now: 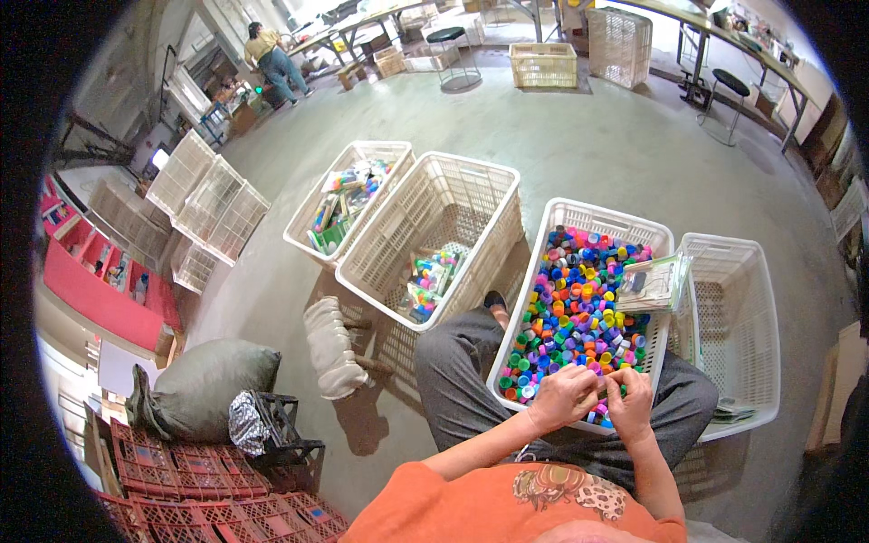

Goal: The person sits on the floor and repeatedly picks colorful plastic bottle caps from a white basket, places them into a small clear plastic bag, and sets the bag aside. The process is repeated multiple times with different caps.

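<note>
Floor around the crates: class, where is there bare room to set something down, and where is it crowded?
Wide bare floor lies between the cap crate and the pale yellow crate. A narrower strip separates the stacked white crates from the packet-filled crate. Crowded: the cap crate, full of coloured caps, with left hand and right hand over its near end.

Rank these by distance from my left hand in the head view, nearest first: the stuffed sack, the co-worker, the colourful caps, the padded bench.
1. Colourful caps: in the basket under and ahead of the left hand.
2. Padded bench: to the left.
3. Stuffed sack: farther left.
4. Co-worker: far back, upper left.
</note>
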Tool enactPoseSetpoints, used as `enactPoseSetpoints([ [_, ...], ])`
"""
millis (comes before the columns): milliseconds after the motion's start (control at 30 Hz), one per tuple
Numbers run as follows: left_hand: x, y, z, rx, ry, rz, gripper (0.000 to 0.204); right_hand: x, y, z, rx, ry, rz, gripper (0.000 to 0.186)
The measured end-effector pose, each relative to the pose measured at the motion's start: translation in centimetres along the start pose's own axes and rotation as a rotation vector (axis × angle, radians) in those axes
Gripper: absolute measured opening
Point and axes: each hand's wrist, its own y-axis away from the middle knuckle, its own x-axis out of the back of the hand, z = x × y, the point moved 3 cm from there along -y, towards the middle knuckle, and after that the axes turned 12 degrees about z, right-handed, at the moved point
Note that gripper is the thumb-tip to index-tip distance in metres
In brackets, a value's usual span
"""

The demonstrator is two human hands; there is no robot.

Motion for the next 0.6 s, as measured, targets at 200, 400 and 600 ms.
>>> enactPoseSetpoints([
  [200,2.0,1.2,-0.1,-0.149,-0.147,-0.129,0.017,-0.3,1.3,3.9,-0.301,-0.153,-0.068,0.008],
  [400,2.6,2.4,-0.9,-0.159,-0.154,-0.194,0.017,0.1,1.4,5.9,-0.389,-0.256,-0.055,0.010],
  [600,4.6,-1.0,1.6,-0.148,0.013,-0.221,0.014,4.2,-1.1,2.0,-0.244,-0.180,0.043,0.007],
])
